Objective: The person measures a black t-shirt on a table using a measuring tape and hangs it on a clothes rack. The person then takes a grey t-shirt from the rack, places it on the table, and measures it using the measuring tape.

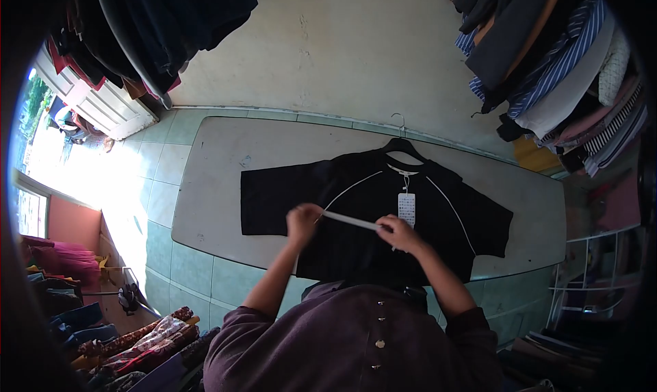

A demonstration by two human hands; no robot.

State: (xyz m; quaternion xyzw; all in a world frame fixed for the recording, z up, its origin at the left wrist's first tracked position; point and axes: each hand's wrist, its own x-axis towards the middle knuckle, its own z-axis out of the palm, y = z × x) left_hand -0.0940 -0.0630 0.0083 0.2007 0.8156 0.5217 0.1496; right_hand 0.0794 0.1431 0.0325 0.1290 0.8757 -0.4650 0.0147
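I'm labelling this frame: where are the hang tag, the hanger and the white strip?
Hang tag (pixel 406 209), head view: printed face.
Hanger (pixel 402 145), head view: upper black body.
White strip (pixel 350 219), head view: middle of its visible length.

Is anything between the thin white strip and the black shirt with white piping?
Nothing visible stands between the thin white strip and the black fabric shirt; the white rectangular printed tag shows just beyond the right hand's grip.
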